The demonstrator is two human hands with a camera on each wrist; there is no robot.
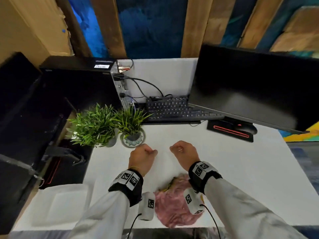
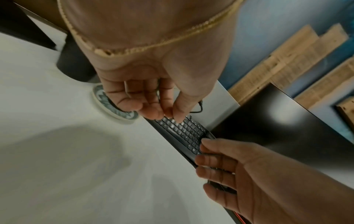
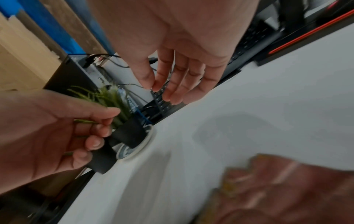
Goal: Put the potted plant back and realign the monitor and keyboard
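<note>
Both hands hover over the white table [image 1: 224, 169], side by side and a little apart. My left hand [image 1: 145, 155] has loosely curled fingers [image 2: 151, 109] and holds nothing. My right hand [image 1: 181, 150] is also empty, with relaxed, slightly bent fingers [image 3: 172, 89]. Just left of the left hand, a small potted plant [image 1: 131, 121] in a dark pot [image 3: 130, 133] stands on a patterned round coaster [image 1: 133, 143]. A crumpled pink cloth [image 1: 174, 206] lies on the table under my wrists, near the front edge.
A second potted plant [image 1: 93, 125] stands further left. Behind are a black keyboard [image 1: 172, 108], a dark monitor [image 1: 250, 87], a mouse [image 1: 247, 129] on a red-trimmed pad [image 1: 229, 133], and a black PC tower [image 1: 77, 80] with cables. A white tray [image 1: 58, 204] sits front left.
</note>
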